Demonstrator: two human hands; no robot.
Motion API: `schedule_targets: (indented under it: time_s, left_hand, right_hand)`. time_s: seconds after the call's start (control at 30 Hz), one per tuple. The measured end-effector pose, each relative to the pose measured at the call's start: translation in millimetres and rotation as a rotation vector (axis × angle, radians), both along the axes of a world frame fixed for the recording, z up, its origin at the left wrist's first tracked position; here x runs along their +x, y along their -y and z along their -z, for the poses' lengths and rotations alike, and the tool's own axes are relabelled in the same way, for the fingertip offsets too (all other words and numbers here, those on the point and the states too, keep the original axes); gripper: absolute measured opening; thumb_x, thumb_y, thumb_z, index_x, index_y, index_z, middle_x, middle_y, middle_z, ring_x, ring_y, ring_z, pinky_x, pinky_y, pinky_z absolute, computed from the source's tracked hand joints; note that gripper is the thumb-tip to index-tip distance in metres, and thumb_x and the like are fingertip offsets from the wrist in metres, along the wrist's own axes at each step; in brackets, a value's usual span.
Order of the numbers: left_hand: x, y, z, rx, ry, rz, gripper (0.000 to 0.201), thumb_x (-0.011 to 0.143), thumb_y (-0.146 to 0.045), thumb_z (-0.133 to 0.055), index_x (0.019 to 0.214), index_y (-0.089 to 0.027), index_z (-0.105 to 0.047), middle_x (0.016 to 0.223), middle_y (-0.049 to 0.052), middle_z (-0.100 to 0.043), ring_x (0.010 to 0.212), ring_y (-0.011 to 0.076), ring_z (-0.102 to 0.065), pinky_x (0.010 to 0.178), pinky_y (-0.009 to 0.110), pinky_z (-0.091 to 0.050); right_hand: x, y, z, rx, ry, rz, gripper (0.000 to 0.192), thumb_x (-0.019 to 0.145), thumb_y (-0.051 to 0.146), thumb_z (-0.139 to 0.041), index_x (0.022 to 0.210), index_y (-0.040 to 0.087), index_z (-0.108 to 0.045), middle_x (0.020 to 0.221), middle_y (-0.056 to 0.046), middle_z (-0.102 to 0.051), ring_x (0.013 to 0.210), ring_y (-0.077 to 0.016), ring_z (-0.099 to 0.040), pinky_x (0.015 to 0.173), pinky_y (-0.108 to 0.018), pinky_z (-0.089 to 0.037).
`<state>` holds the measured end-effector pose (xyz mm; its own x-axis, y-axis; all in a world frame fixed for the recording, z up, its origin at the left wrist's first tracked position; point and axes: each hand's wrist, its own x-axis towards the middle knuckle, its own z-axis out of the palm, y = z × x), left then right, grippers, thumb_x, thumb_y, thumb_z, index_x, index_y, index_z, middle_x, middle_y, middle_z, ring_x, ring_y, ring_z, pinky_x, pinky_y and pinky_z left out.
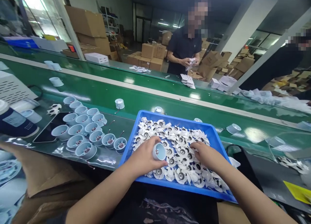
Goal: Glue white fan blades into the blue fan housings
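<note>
Fan blades (179, 152) heaped in the blue tray (220, 143) could snag and spill as the right hand (206, 154) digs in, grip unclear, while the left hand (145, 156) clasps a small cup (159, 151).

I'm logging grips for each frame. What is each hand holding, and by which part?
The left hand holds a small ring housing by its outer wall. The right hand rests on the fan blades; any grip is hidden.
</note>
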<state>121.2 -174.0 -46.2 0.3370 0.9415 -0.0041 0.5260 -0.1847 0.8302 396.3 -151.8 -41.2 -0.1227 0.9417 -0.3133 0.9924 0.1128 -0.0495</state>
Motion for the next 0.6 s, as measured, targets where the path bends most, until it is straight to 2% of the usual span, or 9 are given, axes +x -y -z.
schedule_targets:
  time_s: [0.17,0.27,0.4,0.5,0.6]
  left_hand:
    - [0.7,-0.2,-1.6,-0.009,0.003,-0.023,0.056,0.062,-0.025,-0.082,0.107,-0.022,-0.048,0.109,0.006,-0.062,0.1,0.0263,-0.06,0.086,0.04,-0.048]
    - [0.1,-3.5,-0.4,0.047,0.003,0.015,0.052,0.064,-0.025,-0.081,0.107,-0.021,-0.052,0.112,0.007,-0.063,0.105,0.0275,-0.059,0.092,0.042,-0.047]
    - [-0.7,-3.6,3.9,0.186,0.059,0.088,0.054,0.071,-0.024,-0.072,0.121,-0.024,-0.052,0.129,0.007,-0.059,0.121,0.0269,-0.054,0.106,0.043,-0.04]
    - [2.3,2.1,4.5,0.283,0.069,0.116,0.063,0.07,-0.023,-0.07,0.128,-0.023,-0.047,0.131,0.008,-0.058,0.122,0.0265,-0.054,0.106,0.043,-0.041]
    - [9.5,10.2,-0.2,0.344,0.006,0.129,0.067,0.068,-0.029,-0.076,0.127,-0.022,-0.046,0.128,0.01,-0.059,0.118,0.0283,-0.056,0.103,0.045,-0.043]
  right_hand:
    - [5.4,-21.8,5.0,-0.11,-0.146,0.034,0.009,0.094,0.02,-0.057,0.098,0.013,-0.062,0.097,-0.004,-0.061,0.085,-0.0144,-0.057,0.085,-0.035,-0.05]
    - [7.6,-21.9,6.0,-0.085,-0.301,0.095,0.013,0.091,0.026,-0.061,0.091,0.013,-0.059,0.086,-0.003,-0.058,0.078,-0.0136,-0.054,0.08,-0.033,-0.049]
    - [-0.8,-4.5,-2.1,-0.004,-0.707,0.206,0.039,0.084,0.051,-0.055,0.103,0.016,-0.054,0.096,-0.007,-0.056,0.084,-0.0169,-0.055,0.081,-0.035,-0.047]
    - [-19.6,18.6,-14.6,-0.044,-1.058,0.216,0.06,0.074,0.065,-0.046,0.112,0.018,-0.047,0.096,-0.008,-0.056,0.084,-0.0179,-0.057,0.081,-0.035,-0.049]
    - [-39.8,39.5,-25.2,-0.094,-1.26,0.2,0.058,0.072,0.063,-0.046,0.109,0.018,-0.046,0.083,-0.005,-0.053,0.069,-0.0153,-0.055,0.07,-0.033,-0.051]
